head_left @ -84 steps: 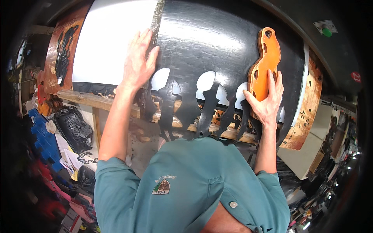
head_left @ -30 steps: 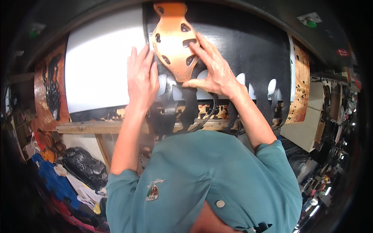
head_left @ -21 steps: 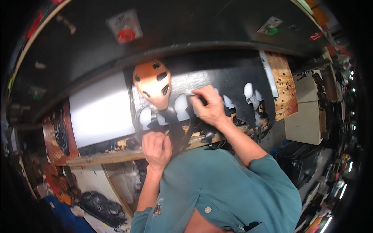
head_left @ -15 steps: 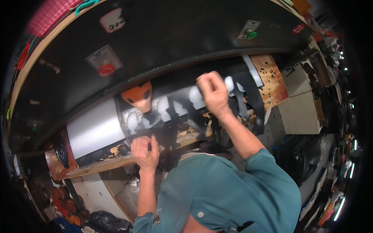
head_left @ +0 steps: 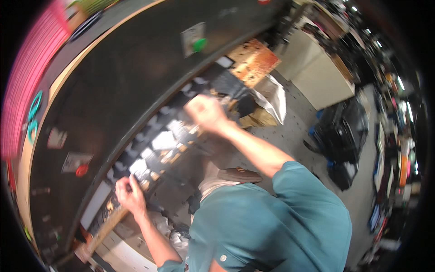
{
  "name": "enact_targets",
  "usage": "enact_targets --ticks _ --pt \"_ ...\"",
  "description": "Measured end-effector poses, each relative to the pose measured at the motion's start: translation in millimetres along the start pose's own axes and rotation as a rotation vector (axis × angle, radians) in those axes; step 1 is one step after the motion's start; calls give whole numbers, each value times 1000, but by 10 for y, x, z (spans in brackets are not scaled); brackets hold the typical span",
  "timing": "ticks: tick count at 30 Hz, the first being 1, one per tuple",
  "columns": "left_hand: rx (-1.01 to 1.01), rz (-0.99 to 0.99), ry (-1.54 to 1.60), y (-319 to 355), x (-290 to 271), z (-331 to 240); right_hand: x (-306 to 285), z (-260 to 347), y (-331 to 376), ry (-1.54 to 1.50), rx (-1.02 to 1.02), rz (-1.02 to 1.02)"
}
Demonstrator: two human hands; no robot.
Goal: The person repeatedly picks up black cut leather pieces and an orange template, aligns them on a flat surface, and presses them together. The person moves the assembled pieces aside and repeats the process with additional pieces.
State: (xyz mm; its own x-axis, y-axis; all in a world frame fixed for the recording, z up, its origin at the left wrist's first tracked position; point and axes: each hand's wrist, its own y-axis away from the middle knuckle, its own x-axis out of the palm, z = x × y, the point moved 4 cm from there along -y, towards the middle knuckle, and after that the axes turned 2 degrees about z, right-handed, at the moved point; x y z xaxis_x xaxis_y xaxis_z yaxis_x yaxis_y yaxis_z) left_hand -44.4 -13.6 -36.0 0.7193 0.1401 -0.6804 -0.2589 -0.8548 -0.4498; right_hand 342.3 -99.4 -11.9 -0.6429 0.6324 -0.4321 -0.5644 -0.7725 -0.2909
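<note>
My right hand (head_left: 206,113) hovers over the far right part of a worktable, blurred by motion, its fingers curled. Whether it holds anything is hidden by the smear. Near the table's left front edge is my left hand (head_left: 130,194), its thumb raised apart from loosely bent fingers and nothing visible between them. Between and behind the hands lies black sheet material (head_left: 156,120) with shaped gaps cut in it. Bright patches (head_left: 164,140) show beside it on the worn, chipped surface.
A wide black machine beam (head_left: 136,77) spans the table's back, bearing a green button (head_left: 199,44) and a red button (head_left: 81,170). A wooden rail (head_left: 108,225) edges the front left. To the right are a stained board (head_left: 254,59), a pale cabinet (head_left: 312,68) and black bags (head_left: 346,131).
My view has swung to the right, and the table now slants more steeply. Both hands appear further left in the picture. The orange piece on the table is no longer visible.
</note>
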Motion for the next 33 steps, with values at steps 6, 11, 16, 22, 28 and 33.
enact_targets --ticks 6,11,16,22,28,33 --pt "77 83 -85 19 106 -107 359 -55 67 280 -612 34" --pt "9 2 -222 -58 228 -54 341 25 44 251 -576 15" --pt "-74 -11 -213 -85 188 53 330 42 39 213 -521 5" --pt "-69 13 -208 -67 146 30 357 -34 49 170 -471 55" --pt "-54 59 -175 195 129 -86 63 13 255 -68 -55 99" --pt "-254 221 -94 740 -9 -317 215 652 586 -223 -277 -130"
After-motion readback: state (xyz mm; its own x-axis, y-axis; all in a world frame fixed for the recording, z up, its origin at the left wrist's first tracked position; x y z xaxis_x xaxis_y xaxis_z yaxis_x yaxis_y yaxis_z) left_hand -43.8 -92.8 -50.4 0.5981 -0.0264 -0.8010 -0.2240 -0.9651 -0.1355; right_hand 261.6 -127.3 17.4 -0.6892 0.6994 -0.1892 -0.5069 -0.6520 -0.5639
